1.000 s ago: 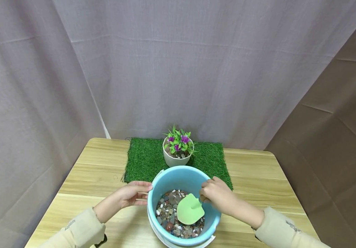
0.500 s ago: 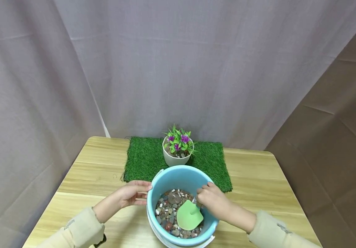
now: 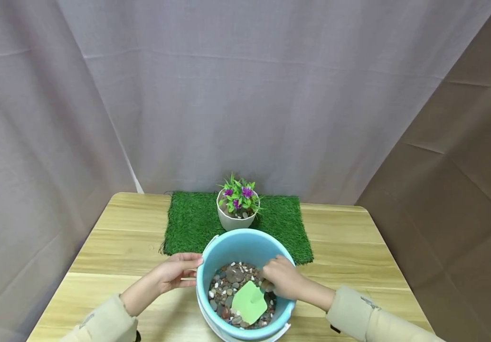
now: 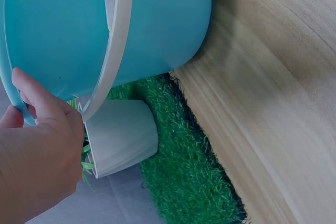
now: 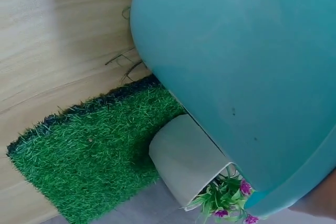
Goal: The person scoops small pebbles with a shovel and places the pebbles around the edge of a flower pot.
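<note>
A light-blue bucket [image 3: 245,241] stands at the table's near side, with mixed pebbles [image 3: 221,289] covering its bottom. At the left rim my left hand [image 3: 176,273] pinches the bucket's edge between thumb and fingers; the left wrist view shows the same grip beside the white bail handle [image 4: 119,35]. Reaching inside from the right, my right hand [image 3: 283,278] grips a light-green toy shovel [image 3: 249,303] by its handle, which the fingers mostly hide. The shovel's blade lies tilted on the pebbles, several stones at its front edge. In the right wrist view, the bucket's wall [image 5: 226,51] hides most of that hand.
Behind the bucket, a white pot [image 3: 234,222] of purple flowers [image 3: 247,192] stands on a green artificial grass mat [image 3: 281,213]. The wooden table [image 3: 134,237] backs onto grey curtains [image 3: 245,104], with a brown cloth [image 3: 455,180] on the right.
My right hand has gone deeper into the bucket and leftward, pushing the shovel's blade down into the pebbles. My left hand keeps its hold on the rim. The head view has shifted slightly.
</note>
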Tool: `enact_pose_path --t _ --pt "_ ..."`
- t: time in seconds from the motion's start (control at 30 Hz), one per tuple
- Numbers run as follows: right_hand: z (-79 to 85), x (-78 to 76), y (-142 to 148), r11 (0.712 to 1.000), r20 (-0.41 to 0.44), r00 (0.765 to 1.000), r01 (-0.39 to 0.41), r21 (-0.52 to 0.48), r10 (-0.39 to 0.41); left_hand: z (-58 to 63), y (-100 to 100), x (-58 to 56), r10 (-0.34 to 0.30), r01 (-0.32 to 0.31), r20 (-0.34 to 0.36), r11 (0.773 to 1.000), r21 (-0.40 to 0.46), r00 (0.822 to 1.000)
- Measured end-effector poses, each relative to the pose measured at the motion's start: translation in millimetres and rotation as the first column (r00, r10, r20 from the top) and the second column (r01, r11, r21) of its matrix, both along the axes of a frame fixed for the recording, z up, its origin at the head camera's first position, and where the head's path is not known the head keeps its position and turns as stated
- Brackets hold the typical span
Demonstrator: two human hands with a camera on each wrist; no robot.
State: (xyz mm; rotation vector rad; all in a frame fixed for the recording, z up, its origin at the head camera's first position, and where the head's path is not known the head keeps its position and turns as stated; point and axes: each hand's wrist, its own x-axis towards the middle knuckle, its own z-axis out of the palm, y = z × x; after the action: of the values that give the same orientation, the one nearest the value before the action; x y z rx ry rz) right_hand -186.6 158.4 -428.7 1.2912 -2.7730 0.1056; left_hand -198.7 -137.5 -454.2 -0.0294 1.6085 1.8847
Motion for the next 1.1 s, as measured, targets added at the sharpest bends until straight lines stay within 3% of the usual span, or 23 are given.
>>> enact_pose_path --t 0.13,0.47,0.7,0.93,1.1 --pt "2.0 -0.1 -3 1.0 0.031 0.999 -0.015 -0.006 0.016 0.3 -1 0.6 0.007 -0.007 0.002 1.0 -0.004 1.0" --pt "10.1 -8.0 -5 0.997 0.212 0.977 -0.001 -0.073 0.016 0.9 -1 1.0 0.022 -0.022 0.007 1.0 -0.013 1.0" --pt "13.8 -18.9 6 0.986 0.405 0.914 0.07 -0.154 -0.002 3.1 -1 0.0 0.03 -0.03 0.012 0.999 -0.026 0.999" --pt "19.8 -27.5 11 0.969 0.461 0.888 0.109 -0.223 0.006 4.3 -2 -1.2 0.012 -0.012 0.009 1.0 -0.014 1.0" --pt "24.1 -31.4 14 0.95 0.532 0.846 0.131 -0.284 0.043 4.7 -1 -1.0 0.013 -0.013 0.013 1.0 -0.01 1.0"
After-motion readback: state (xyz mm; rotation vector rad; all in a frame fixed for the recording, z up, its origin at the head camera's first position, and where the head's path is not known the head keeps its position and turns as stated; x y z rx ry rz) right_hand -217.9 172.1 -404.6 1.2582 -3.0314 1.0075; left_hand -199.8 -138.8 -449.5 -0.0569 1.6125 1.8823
